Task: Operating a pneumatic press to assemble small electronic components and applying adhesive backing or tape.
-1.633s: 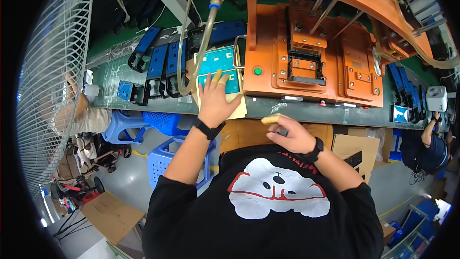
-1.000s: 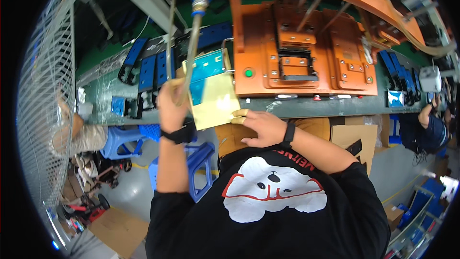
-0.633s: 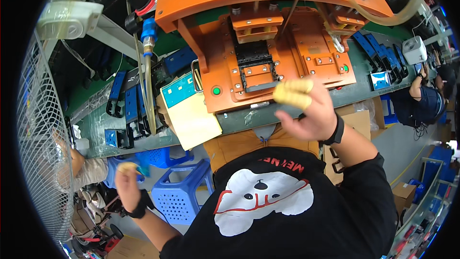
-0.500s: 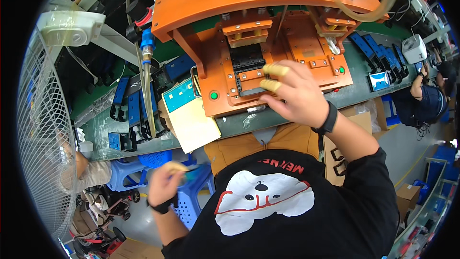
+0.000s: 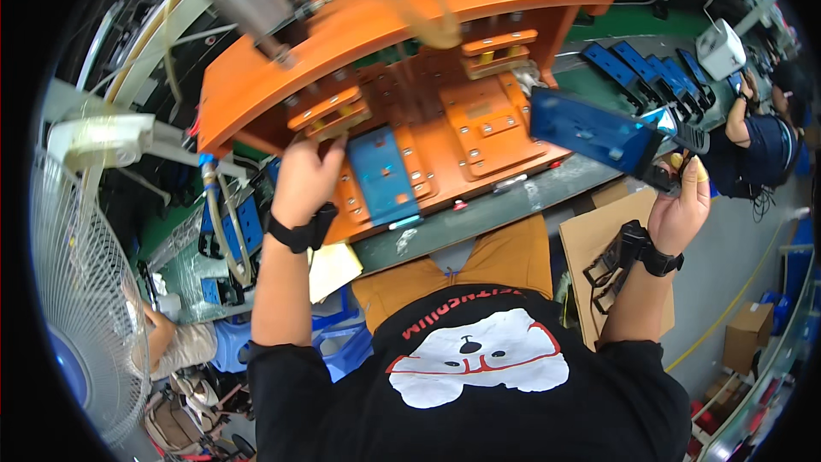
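My right hand [image 5: 680, 210] grips the black end of a long blue-faced black panel [image 5: 590, 133], held tilted in the air right of the orange press. Yellow finger covers show on that hand. My left hand [image 5: 310, 180] reaches in under the left head of the orange press [image 5: 410, 13]; its fingertips are hidden or blurred. Beside its thumb, a flat blue sheet [image 5: 382, 175] lies over the left fixture of the press. The right fixture [image 5: 492, 124] shows bare orange blocks.
More blue-and-black panels [image 5: 637, 73] stand in a row at the right, with others [image 5: 248, 227] at the left. Yellow paper [image 5: 333, 269] lies at the table edge. A fan [image 5: 85, 291] stands at left; a cardboard sheet [image 5: 590, 248] carries black frames. Another person [image 5: 753, 128] is at right.
My left hand has come up from low left to the press. My right hand has left the fixture, moved right and now holds a blue-faced panel. A blue sheet now covers the left fixture.
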A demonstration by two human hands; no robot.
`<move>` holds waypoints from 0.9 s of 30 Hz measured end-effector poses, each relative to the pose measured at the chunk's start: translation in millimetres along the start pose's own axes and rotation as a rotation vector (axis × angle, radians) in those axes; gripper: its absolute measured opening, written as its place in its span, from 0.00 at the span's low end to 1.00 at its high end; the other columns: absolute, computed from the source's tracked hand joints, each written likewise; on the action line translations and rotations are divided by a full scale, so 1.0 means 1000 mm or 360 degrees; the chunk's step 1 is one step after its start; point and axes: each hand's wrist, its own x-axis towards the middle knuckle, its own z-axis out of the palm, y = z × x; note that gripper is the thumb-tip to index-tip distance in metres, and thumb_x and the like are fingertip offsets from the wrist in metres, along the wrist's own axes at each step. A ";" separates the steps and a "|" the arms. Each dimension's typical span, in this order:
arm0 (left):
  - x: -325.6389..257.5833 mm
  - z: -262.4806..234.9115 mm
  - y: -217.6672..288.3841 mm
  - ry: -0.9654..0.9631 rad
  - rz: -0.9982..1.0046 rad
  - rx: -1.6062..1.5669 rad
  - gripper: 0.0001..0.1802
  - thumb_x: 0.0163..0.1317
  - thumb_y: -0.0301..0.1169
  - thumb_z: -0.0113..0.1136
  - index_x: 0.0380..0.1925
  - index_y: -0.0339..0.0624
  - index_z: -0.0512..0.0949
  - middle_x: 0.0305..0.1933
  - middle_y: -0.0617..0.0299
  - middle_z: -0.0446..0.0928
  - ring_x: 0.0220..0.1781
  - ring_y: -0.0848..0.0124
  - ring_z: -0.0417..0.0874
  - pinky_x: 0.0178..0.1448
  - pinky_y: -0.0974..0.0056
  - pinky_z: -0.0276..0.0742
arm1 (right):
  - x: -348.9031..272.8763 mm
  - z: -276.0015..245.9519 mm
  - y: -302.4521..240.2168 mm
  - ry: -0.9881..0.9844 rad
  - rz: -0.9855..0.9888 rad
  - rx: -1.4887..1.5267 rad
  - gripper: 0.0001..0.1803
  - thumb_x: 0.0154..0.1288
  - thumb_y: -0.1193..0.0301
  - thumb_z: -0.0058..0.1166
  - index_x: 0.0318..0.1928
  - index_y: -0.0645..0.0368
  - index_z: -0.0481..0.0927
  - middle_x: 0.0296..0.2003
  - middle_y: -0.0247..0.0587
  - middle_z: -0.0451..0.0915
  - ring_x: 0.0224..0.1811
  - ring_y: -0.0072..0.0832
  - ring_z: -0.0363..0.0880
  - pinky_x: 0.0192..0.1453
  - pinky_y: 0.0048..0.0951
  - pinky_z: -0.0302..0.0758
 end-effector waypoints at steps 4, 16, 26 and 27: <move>0.022 0.009 -0.050 -0.0080 0.0181 0.0442 0.17 0.69 0.36 0.61 0.54 0.42 0.81 0.55 0.49 0.83 0.60 0.50 0.82 0.64 0.52 0.78 | 0.046 -0.098 0.068 0.0182 0.0561 0.0354 0.13 0.79 0.67 0.53 0.51 0.64 0.79 0.48 0.45 0.84 0.52 0.34 0.83 0.62 0.41 0.79; 0.085 0.019 -0.083 -0.0616 0.0558 -0.2182 0.20 0.75 0.42 0.55 0.56 0.40 0.76 0.54 0.55 0.80 0.54 0.61 0.84 0.59 0.57 0.82 | 0.255 0.034 0.319 -0.0311 0.1657 -0.0121 0.22 0.80 0.64 0.46 0.62 0.68 0.64 0.55 0.56 0.75 0.58 0.52 0.80 0.55 0.47 0.88; 0.045 -0.003 -0.036 -0.0418 0.0181 -0.1146 0.19 0.71 0.39 0.59 0.54 0.38 0.77 0.53 0.52 0.81 0.53 0.57 0.84 0.60 0.56 0.81 | 0.334 0.155 0.287 -0.0912 0.0161 -0.2816 0.57 0.58 0.27 0.52 0.73 0.60 0.63 0.77 0.56 0.57 0.77 0.52 0.61 0.70 0.48 0.71; 0.036 -0.006 -0.028 -0.0391 0.0139 -0.1035 0.19 0.71 0.38 0.60 0.54 0.37 0.77 0.52 0.51 0.81 0.53 0.56 0.84 0.60 0.56 0.81 | 0.315 0.170 0.266 -0.0807 0.0326 -0.2895 0.61 0.55 0.26 0.53 0.74 0.61 0.62 0.76 0.61 0.57 0.77 0.53 0.60 0.70 0.49 0.70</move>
